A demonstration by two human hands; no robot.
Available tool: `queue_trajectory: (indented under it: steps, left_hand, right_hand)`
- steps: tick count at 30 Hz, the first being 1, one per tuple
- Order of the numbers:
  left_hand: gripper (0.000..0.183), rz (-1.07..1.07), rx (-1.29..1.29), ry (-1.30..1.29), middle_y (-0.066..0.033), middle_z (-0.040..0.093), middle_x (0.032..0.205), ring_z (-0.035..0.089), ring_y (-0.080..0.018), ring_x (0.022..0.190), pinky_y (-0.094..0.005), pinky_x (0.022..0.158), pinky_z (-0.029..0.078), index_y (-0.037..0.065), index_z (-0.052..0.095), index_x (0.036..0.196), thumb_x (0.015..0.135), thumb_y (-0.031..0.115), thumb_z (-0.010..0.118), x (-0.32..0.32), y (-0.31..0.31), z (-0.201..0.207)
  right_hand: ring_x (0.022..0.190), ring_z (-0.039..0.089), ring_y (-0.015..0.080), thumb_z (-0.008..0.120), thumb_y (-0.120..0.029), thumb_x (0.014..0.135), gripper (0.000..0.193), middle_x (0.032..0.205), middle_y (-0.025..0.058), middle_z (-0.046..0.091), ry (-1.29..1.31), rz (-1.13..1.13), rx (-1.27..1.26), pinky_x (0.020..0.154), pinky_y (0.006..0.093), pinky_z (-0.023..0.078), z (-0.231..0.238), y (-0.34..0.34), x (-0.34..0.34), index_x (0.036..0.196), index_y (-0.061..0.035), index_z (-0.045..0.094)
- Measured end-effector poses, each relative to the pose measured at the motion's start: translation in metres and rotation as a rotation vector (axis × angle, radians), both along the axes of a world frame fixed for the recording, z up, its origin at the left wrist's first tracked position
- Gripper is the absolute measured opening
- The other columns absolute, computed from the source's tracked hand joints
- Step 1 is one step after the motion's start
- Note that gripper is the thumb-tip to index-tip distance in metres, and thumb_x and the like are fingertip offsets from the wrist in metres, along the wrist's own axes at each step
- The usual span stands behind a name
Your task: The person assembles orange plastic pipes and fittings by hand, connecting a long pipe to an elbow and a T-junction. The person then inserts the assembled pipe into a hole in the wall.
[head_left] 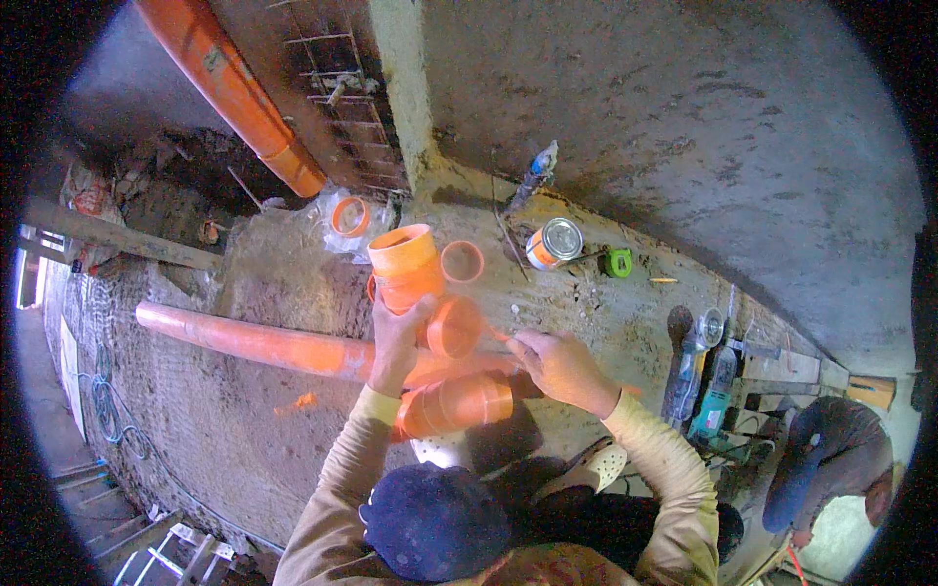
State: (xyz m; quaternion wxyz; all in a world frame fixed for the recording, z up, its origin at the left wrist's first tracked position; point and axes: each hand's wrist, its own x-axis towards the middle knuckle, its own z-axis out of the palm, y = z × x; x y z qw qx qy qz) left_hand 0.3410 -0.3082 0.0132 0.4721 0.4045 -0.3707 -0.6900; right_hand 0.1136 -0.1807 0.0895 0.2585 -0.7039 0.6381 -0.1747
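My left hand (pixel 396 337) is wrapped round an orange plastic pipe branch fitting (pixel 403 256), whose side socket (pixel 455 327) faces my right hand. My right hand (pixel 562 366) is closed in a pinch beside that socket, on a thin orange piece (pixel 498 334) whose kind I cannot make out. Under the fitting, a long orange pipe (pixel 254 337) lies across the ground. Another orange fitting (pixel 454 405) rests close below my hands. A loose orange ring (pixel 462 262) lies just past the held fitting.
A can (pixel 555 243) and green tape measure (pixel 618 262) stand near the wall. Power tools (pixel 718 391) lie to the right; a co-worker (pixel 831 459) bends over beyond them. An orange collar (pixel 350 217) sits on plastic near a pit. A large orange pipe (pixel 234 93) slants down at upper left.
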Motion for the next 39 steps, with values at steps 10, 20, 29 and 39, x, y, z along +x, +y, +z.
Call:
queue_trajectory:
  steps: [10, 20, 29, 39]
  left_hand:
    - [0.100, 0.031, -0.426, -0.187, -0.0113, 0.058, 0.136, 0.058, -0.0225, 0.124, -0.0404, 0.108, 0.047, 0.002, 0.044, 0.143, 0.060, 0.025, 0.094, -0.001, 0.006, 0.008]
    - [0.110, 0.198, -0.669, -0.405, -0.0131, 0.051, 0.142, 0.055, -0.0260, 0.128, -0.0412, 0.110, 0.045, 0.003, 0.036, 0.149, 0.058, 0.024, 0.095, 0.002, 0.012, -0.030]
    - [0.103, 0.175, -0.734, -0.432, -0.0125, 0.053, 0.140, 0.057, -0.0253, 0.126, -0.0404, 0.107, 0.048, 0.002, 0.037, 0.148, 0.062, 0.021, 0.093, 0.014, 0.012, -0.021]
    - [0.082, 0.175, -0.287, -0.229, -0.0095, 0.061, 0.130, 0.062, -0.0213, 0.117, -0.0381, 0.102, 0.050, 0.002, 0.044, 0.143, 0.073, 0.015, 0.085, 0.011, 0.009, 0.007]
  right_hand:
    - [0.068, 0.069, 0.0399, 0.065, -0.040, 0.094, 0.036, 0.082, 0.0201, 0.068, 0.244, 0.022, 0.044, 0.053, 0.0513, 0.053, -0.022, -0.005, 0.022, 0.108, -0.0078, 0.061]
    - [0.070, 0.063, 0.0334, 0.056, -0.020, 0.100, 0.016, 0.083, 0.0165, 0.065, -0.253, -0.160, -0.215, 0.063, 0.0450, 0.052, -0.058, 0.036, 0.077, 0.097, -0.0053, 0.062]
    - [0.048, 0.051, 0.0160, 0.059, -0.028, 0.103, 0.017, 0.065, 0.0008, 0.056, -1.745, -0.408, 1.293, 0.041, 0.0324, 0.038, 0.012, 0.032, 0.055, 0.094, -0.0146, 0.065]
    - [0.070, 0.070, 0.0258, 0.065, -0.024, 0.094, 0.020, 0.079, 0.0075, 0.067, 0.422, 0.090, -0.273, 0.061, 0.0413, 0.057, -0.003, 0.003, -0.001, 0.110, -0.0119, 0.066]
